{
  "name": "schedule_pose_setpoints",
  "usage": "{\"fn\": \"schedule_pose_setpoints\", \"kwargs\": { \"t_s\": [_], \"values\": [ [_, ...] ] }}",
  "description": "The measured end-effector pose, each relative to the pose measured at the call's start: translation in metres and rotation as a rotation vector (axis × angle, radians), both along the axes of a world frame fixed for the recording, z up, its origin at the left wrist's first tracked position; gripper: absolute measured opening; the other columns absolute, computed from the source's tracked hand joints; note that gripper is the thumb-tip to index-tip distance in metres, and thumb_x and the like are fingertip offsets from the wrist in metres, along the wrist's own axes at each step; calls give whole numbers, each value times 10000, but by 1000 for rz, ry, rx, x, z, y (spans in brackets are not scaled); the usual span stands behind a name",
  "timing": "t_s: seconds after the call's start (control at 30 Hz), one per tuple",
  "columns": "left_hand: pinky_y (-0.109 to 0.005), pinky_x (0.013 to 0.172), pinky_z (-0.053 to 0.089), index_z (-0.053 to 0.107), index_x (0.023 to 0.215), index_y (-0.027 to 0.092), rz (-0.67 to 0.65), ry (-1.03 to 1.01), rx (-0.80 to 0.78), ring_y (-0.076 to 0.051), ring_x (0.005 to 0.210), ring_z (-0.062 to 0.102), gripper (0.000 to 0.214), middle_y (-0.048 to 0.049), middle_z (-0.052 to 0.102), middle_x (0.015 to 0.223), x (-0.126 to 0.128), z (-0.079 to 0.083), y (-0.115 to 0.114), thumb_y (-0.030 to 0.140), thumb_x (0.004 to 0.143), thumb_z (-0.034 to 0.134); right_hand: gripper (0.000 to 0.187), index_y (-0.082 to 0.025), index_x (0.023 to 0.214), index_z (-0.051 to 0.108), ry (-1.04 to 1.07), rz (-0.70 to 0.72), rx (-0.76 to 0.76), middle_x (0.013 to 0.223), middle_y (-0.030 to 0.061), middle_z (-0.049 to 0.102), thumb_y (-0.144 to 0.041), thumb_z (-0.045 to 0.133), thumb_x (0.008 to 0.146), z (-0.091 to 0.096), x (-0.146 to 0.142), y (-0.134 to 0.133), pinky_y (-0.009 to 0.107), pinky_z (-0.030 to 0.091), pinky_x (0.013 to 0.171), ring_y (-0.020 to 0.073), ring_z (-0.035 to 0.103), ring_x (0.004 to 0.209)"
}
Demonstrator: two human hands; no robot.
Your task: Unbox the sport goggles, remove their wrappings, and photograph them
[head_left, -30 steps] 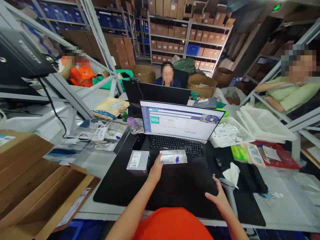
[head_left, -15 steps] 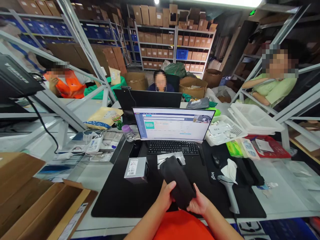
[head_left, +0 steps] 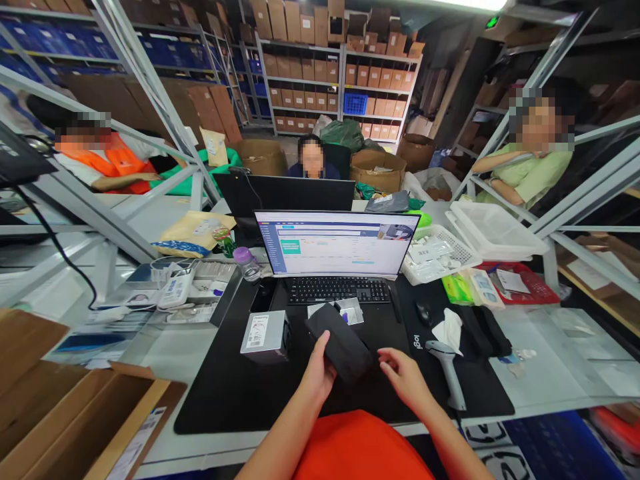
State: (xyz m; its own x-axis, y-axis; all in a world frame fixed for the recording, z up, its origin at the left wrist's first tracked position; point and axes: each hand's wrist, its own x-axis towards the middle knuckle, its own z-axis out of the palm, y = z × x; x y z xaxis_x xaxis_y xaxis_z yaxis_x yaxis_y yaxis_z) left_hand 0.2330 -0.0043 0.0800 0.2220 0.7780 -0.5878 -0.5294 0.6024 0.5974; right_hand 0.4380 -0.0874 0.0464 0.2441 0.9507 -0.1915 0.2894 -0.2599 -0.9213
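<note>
Left hand (head_left: 317,373): gripping the black fabric pouch (head_left: 340,343) by its near edge, so it's the closer one
Right hand (head_left: 403,377): open, just right of the pouch, not touching
Pouch: over the black desk mat (head_left: 215,400), long axis runs upper left to lower right

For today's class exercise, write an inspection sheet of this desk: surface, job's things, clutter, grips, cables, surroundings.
Surface: black desk mat.
Job's things: black fabric pouch, grey labelled box.
Clutter: crumpled tissue, handheld barcode scanner, white basket of packets.
Grips: left hand holds the pouch; right hand open beside it.
Cables: black cable at far left.
Surroundings: shelves of cardboard boxes, a co-worker in an orange vest, another in green.
</note>
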Motion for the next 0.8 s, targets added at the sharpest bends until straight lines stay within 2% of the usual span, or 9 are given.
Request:
{"fn": "schedule_pose_setpoints", "kwargs": {
  "t_s": [0.1, 0.17, 0.33, 0.4, 0.5, 0.57, 0.63, 0.7, 0.8],
  "values": [
    [-429, 1093, 448, 622, 1239, 206, -24, 32, 134, -331, 1265, 585, 706, -120, 679, 1287, -8, 1, -2, 345, 601, 892, 400, -201, 1083, 714, 14, -93, 88, 953, 107, 765, -496, 648, 822, 23, 13, 5, 405, 589, 774, 261, 725, 840],
    [-451, 1148, 378, 614, 1261, 200, -89, 121, 278, -355, 1300, 547, 838, -129, 655, 1322, -14, 2, -3, 249, 491, 941, 381, -202, 1105, 710, 8, -84, 176, 987, 113, 762, -486, 632, 863, 42, 14, 11, 419, 581, 843, 266, 723, 913],
    [-504, 1178, 307, 560, 1362, 194, -415, 340, 751, -389, 1333, 502, 950, -153, 593, 1393, -29, 10, -5, 210, 485, 925, 380, -223, 1224, 684, -78, 114, 372, 1251, 134, 681, -455, 572, 944, 80, 0, 35, 434, 528, 962, 274, 645, 1138],
    [-502, 1178, 307, 561, 1378, 207, -541, 319, 834, -388, 1331, 501, 957, -148, 576, 1414, -34, 16, -6, 203, 489, 916, 422, -229, 1264, 674, -39, 246, 339, 1307, 129, 658, -483, 576, 941, 87, -7, 48, 440, 510, 988, 279, 610, 1203],
    [-513, 1183, 292, 571, 1383, 214, -659, 331, 892, -391, 1333, 492, 967, -147, 563, 1428, -40, 21, -8, 214, 479, 915, 423, -214, 1145, 751, 115, 434, 226, 1155, 114, 739, -535, 580, 931, 91, -20, 63, 447, 529, 950, 278, 676, 1085],
    [-507, 1169, 315, 561, 1390, 212, -662, 357, 908, -383, 1316, 509, 942, -148, 572, 1417, -42, 17, -8, 233, 513, 904, 408, -215, 1044, 791, 161, 385, 261, 1042, 103, 773, -535, 555, 949, 89, -28, 68, 453, 533, 937, 270, 704, 998],
    [-490, 1136, 365, 553, 1386, 211, -597, 390, 895, -371, 1270, 552, 889, -146, 604, 1374, -42, 9, -8, 256, 562, 886, 378, -236, 997, 807, 105, 245, 368, 1000, 98, 783, -509, 547, 965, 85, -34, 68, 458, 525, 948, 270, 706, 981],
    [-479, 1101, 405, 559, 1366, 215, -529, 434, 877, -362, 1222, 589, 844, -140, 633, 1331, -42, 0, -8, 272, 586, 876, 330, -269, 1001, 809, -3, 177, 441, 993, 88, 789, -483, 561, 966, 79, -34, 65, 448, 539, 923, 270, 709, 967],
    [-481, 1098, 408, 583, 1337, 223, -471, 486, 871, -365, 1210, 597, 835, -138, 639, 1323, -41, -9, -9, 267, 561, 888, 283, -295, 1044, 800, -243, 181, 507, 966, 71, 798, -441, 569, 973, 72, -29, 56, 413, 567, 839, 258, 718, 899]
  ]
}}
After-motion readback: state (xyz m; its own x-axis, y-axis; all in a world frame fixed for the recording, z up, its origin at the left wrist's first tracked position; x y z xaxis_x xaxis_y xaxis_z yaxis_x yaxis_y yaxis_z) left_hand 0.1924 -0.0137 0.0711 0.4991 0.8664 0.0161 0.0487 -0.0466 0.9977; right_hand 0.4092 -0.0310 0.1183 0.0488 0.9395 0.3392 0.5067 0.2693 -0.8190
